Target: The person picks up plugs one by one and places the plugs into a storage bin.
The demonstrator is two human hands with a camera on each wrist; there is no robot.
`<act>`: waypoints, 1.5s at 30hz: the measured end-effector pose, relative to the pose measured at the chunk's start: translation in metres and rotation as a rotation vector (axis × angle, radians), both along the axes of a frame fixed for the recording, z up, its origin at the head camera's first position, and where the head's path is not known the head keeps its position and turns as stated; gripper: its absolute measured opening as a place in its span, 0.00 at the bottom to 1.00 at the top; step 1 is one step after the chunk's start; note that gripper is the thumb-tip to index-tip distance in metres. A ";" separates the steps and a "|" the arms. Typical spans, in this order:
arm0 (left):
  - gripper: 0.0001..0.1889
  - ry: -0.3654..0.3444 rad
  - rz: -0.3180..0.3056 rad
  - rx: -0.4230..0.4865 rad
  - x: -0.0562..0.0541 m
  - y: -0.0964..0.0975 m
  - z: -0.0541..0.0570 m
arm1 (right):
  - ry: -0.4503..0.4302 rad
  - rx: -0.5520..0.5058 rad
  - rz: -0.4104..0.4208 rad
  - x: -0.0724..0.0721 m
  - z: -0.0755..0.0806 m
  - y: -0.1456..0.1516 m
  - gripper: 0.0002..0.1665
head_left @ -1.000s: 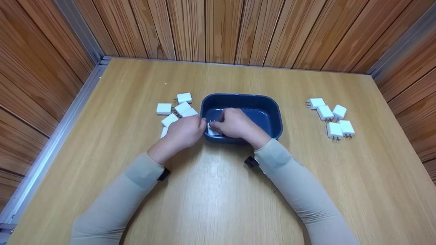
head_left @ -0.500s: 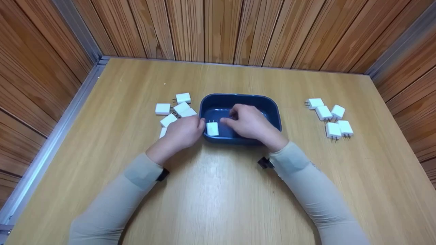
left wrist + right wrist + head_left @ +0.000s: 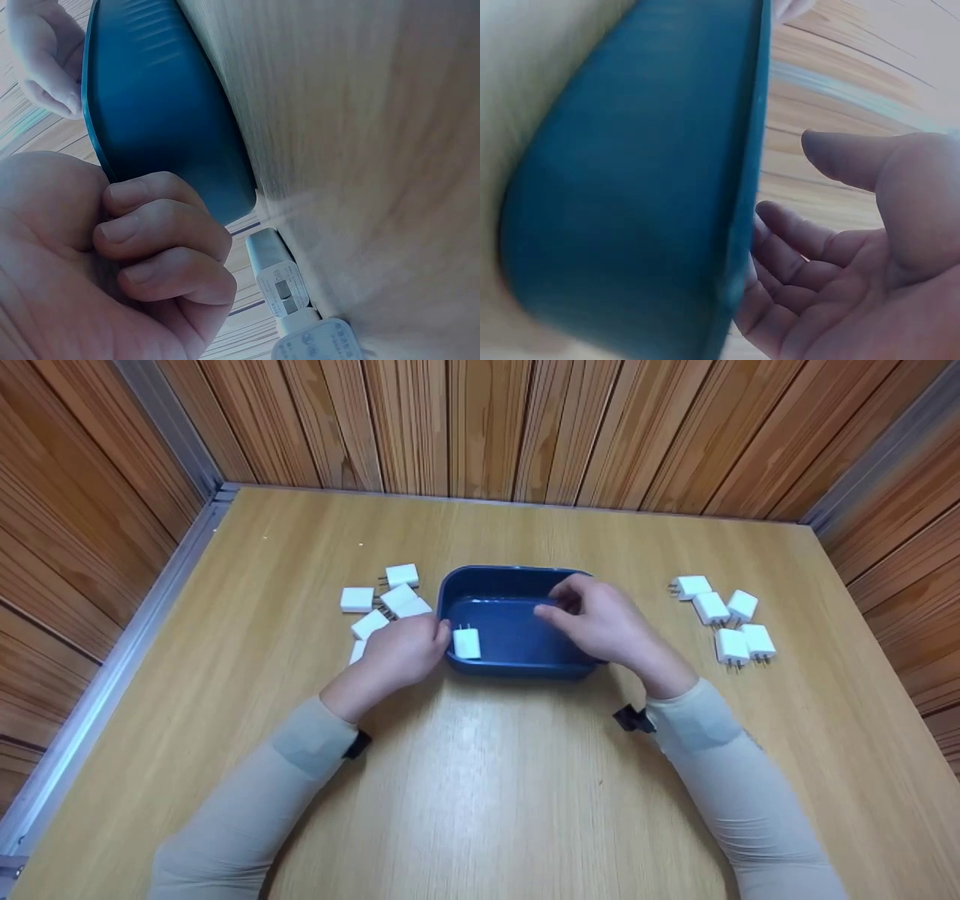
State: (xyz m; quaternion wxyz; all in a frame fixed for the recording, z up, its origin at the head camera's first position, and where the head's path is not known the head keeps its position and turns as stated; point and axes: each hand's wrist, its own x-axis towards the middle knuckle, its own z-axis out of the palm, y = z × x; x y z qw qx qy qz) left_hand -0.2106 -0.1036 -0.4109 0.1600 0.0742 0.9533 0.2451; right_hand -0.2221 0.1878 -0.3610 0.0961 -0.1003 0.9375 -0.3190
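Observation:
A dark blue rectangular plastic box (image 3: pixel 517 669) stands mid-table. Inside it, a white charger plug (image 3: pixel 466 643) lies at the near left corner, its prongs pointing away from me. My left hand (image 3: pixel 405 649) holds the box's left rim, its fingers curled in the left wrist view; the thumb is hidden there. Over the right side of the box is my right hand (image 3: pixel 604 622), thumb and fingers apart and holding nothing. The right wrist view shows its spread fingers (image 3: pixel 802 247) beside the box's outer wall.
Several white charger plugs (image 3: pixel 357 600) lie left of the box, some partly behind my left hand. Another loose group of plugs (image 3: pixel 732 646) lies on the right of the wooden table (image 3: pixel 465 787). Wood-panelled walls (image 3: pixel 487 431) enclose the back and sides.
My right hand has let go of the charger plug in the box and moved right and up, its fingers opening. The left hand has stayed at the left rim.

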 end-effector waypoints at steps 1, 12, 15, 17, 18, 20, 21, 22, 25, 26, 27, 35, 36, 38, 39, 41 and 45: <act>0.26 0.000 0.001 0.000 0.000 0.000 0.000 | 0.000 -0.004 -0.011 0.000 0.001 0.004 0.30; 0.26 -0.008 0.015 0.013 -0.001 0.000 -0.002 | 0.086 0.000 -0.076 -0.003 0.009 0.053 0.36; 0.26 -0.003 0.012 0.001 -0.001 0.000 -0.002 | 0.111 0.008 -0.105 -0.009 0.010 0.068 0.37; 0.26 -0.003 0.015 0.000 -0.001 0.001 -0.002 | 0.112 0.003 -0.127 -0.014 0.009 0.079 0.38; 0.25 -0.003 0.015 0.000 -0.001 0.001 -0.002 | 0.110 0.001 -0.138 -0.018 0.008 0.085 0.39; 0.25 -0.010 0.020 0.006 0.000 0.001 -0.002 | 0.096 0.000 -0.164 -0.024 0.006 0.096 0.40; 0.25 -0.010 0.021 0.008 0.000 0.001 -0.002 | 0.090 0.001 -0.176 -0.027 0.005 0.102 0.41; 0.26 -0.011 0.021 0.011 0.000 0.002 -0.002 | 0.086 0.006 -0.188 -0.030 0.004 0.108 0.41; 0.26 -0.007 0.015 0.006 0.000 0.001 -0.001 | 0.082 0.030 -0.225 -0.037 0.000 0.126 0.43; 0.26 -0.005 0.014 0.005 0.000 0.001 -0.001 | 0.081 0.039 -0.237 -0.040 -0.001 0.133 0.44; 0.26 -0.003 0.012 0.004 0.000 0.001 -0.001 | 0.078 0.049 -0.250 -0.041 -0.003 0.139 0.44; 0.26 -0.009 0.017 0.008 0.000 0.000 0.000 | 0.030 0.105 -0.310 -0.050 -0.015 0.169 0.44; 0.26 -0.006 0.017 0.008 0.000 0.000 -0.001 | 0.026 0.109 -0.313 -0.051 -0.017 0.171 0.44; 0.26 -0.006 0.018 0.009 0.000 0.000 -0.001 | 0.022 0.118 -0.312 -0.052 -0.019 0.173 0.44; 0.26 -0.006 0.019 0.010 0.000 0.000 -0.001 | 0.021 0.123 -0.309 -0.053 -0.020 0.174 0.44; 0.26 -0.006 0.020 0.008 0.000 0.000 -0.001 | 0.019 0.133 -0.304 -0.055 -0.023 0.175 0.44; 0.25 -0.003 0.016 -0.003 0.000 0.001 0.000 | 0.007 0.175 -0.283 -0.059 -0.030 0.179 0.45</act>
